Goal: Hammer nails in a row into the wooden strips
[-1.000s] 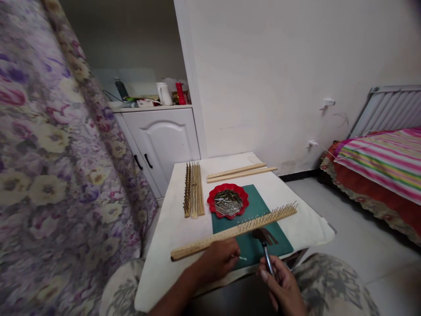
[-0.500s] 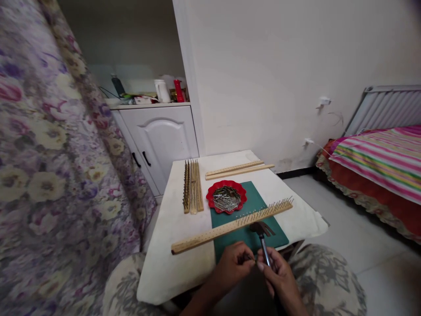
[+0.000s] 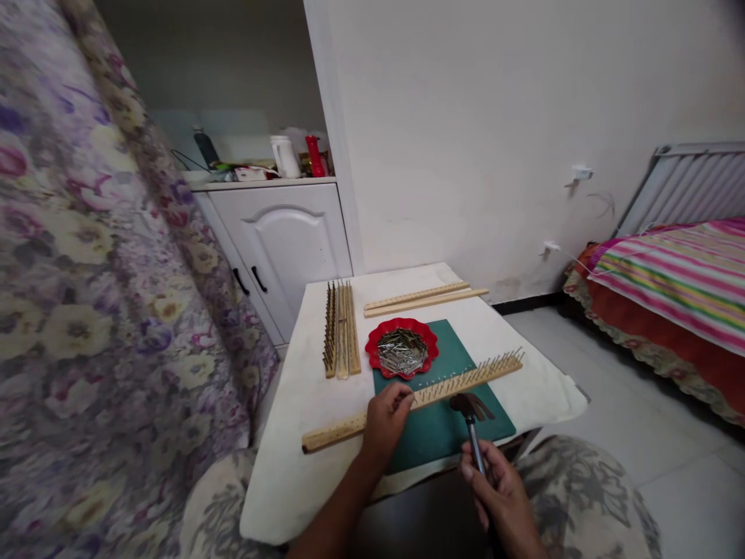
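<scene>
Up from beside the hammer, the left hand has moved to the long wooden strip, while the right hand stays low at the near edge. Fingers of the left hand curl together at the strip, next to the row of upright nails; whether they grip one is too small to tell. Clasped in the right hand is the hammer, its head just on the near side of the strip. The strip lies aslant across the green mat, both ends reaching past it over the white worktop. Beyond it, a red dish of loose nails sits on the mat. Further out lie nail-studded strips to the left and two more strips at the back.
</scene>
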Demonstrator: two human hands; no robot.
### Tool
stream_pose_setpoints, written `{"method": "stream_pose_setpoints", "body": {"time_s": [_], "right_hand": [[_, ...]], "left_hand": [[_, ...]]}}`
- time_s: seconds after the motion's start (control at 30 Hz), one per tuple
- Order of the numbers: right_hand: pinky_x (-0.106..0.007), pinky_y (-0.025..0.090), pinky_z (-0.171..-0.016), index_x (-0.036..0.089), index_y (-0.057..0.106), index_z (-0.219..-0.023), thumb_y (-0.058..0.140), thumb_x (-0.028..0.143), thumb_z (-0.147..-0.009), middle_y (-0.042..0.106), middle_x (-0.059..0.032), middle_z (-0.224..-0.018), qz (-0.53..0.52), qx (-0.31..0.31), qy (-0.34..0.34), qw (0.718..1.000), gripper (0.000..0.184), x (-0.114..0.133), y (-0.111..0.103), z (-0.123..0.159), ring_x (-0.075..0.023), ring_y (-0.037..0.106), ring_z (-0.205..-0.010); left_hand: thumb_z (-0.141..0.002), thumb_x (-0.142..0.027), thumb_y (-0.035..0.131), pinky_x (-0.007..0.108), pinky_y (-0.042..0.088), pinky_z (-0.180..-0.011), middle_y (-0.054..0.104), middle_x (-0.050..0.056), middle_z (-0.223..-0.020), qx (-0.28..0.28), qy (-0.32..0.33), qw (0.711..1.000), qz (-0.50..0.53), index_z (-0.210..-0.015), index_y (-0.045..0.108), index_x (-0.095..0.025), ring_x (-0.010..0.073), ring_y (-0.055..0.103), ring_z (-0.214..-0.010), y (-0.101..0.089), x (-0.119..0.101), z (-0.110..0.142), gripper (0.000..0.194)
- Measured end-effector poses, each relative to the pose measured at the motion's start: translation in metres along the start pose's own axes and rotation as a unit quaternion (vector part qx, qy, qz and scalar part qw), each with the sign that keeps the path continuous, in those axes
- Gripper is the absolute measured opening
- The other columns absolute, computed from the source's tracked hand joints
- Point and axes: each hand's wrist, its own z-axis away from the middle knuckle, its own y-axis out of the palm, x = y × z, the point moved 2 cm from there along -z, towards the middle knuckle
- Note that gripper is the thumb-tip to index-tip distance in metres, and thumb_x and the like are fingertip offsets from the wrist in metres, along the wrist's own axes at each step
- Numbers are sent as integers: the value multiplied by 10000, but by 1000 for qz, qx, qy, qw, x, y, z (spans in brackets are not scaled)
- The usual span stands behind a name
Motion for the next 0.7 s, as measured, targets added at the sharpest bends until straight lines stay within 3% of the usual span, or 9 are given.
{"method": "stream_pose_setpoints", "body": {"time_s": [0.3,0.57,0.7], "right_hand": [[-134,292,-302,195,591,-897,750,430,-673,552,52,-673,-26,17,-3,1000,362,6,3,2,-37,409,-379],[-119,259,-280,203,557,-912,726,471,-687,531,72,-659,-6,28,7,1000,388,-1,2,1,-5,345,-324],[-124,204,-282,189,527,-953,625,496,-780,552,67,-630,6,63,-1,998,365,2,1,4,3,340,-274]], "left_hand": [[-863,-263,435,217,395,-670,604,6,-768,-19,75,990,-116,-796,587,-197,142,559,-745,8,12,-12,179],[-870,-253,437,216,384,-657,605,5,-773,-14,79,984,-158,-798,597,-202,142,569,-763,10,15,-13,182],[-851,-235,464,212,379,-650,604,-2,-769,-12,73,985,-159,-801,605,-203,136,568,-757,11,15,-14,153]]}}
